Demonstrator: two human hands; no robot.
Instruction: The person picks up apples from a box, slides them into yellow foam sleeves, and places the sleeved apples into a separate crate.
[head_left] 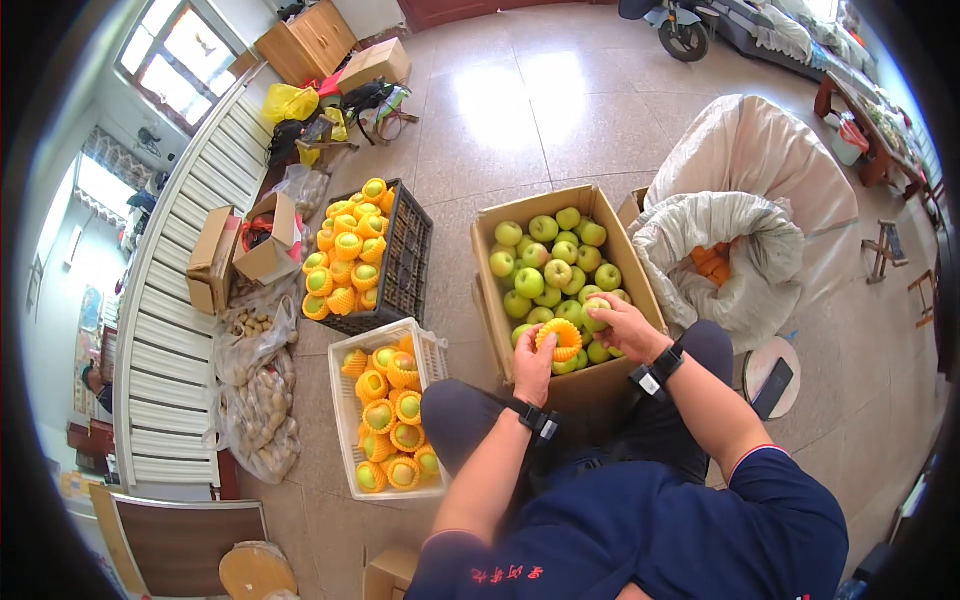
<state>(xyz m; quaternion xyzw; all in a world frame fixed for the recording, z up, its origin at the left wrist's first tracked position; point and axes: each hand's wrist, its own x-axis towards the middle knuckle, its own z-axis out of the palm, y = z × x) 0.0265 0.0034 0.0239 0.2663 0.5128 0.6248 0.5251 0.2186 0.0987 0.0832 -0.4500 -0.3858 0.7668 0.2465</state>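
Note:
My left hand (532, 366) grips a yellow foam fruit net (562, 340), whose round opening faces up. Just right of it, my right hand (628, 328) has its fingers around a green apple (597, 312). Both hands are over the near part of a cardboard box (492, 345) between my knees, filled with loose green apples (544, 228). To the left stands a white plastic crate (345, 440) of apples in yellow nets (378, 415). Behind it, a black crate (415, 240) is heaped with more netted apples (345, 245).
Right of the box, an open white woven sack (770, 300) shows orange-yellow nets (712, 264) inside. A phone (773, 388) lies on a round stool (757, 365) by my right knee. Plastic bags of produce (265, 400) and small cartons (212, 260) line the radiator (165, 370) at left.

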